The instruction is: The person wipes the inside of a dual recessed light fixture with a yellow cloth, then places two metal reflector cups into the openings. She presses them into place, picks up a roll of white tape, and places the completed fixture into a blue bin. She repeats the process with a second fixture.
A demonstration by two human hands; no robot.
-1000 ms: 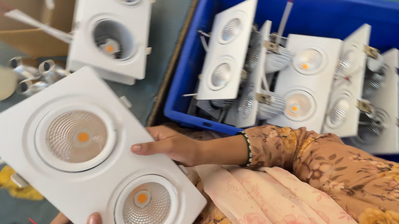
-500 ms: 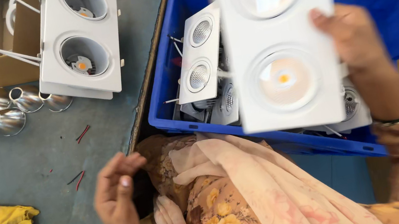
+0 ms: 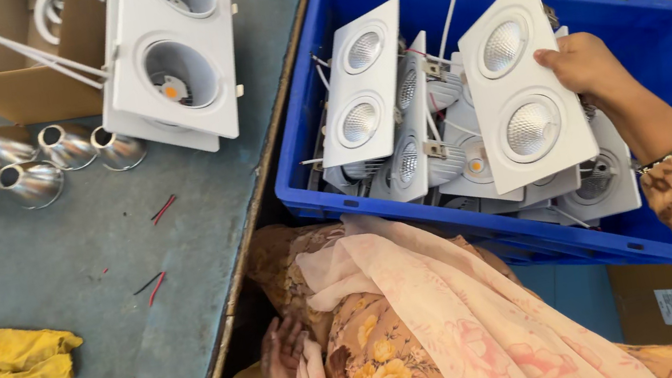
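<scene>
Right hand [image 3: 584, 65] grips the right edge of a white twin downlight fixture [image 3: 525, 91], fingers closed on it, held over other fixtures near the blue crate's [image 3: 306, 144] right side. Left hand [image 3: 284, 359] rests open, empty, on the lap.

So the right hand [image 3: 585, 67] is way out in the upper right of the frame, arm stretched from the lower right corner up and to the left. Forearm is bare from the wrist up to the hand, with a thin bracelet at the wrist and a floral sleeve behind it. The grip is closed, thumb on top and fingers curled under an edge. The left hand [image 3: 283, 356] sits low in the bottom middle of the frame, down by the lap, fingers loosely together and pointing up, slack and holding nothing.
</scene>
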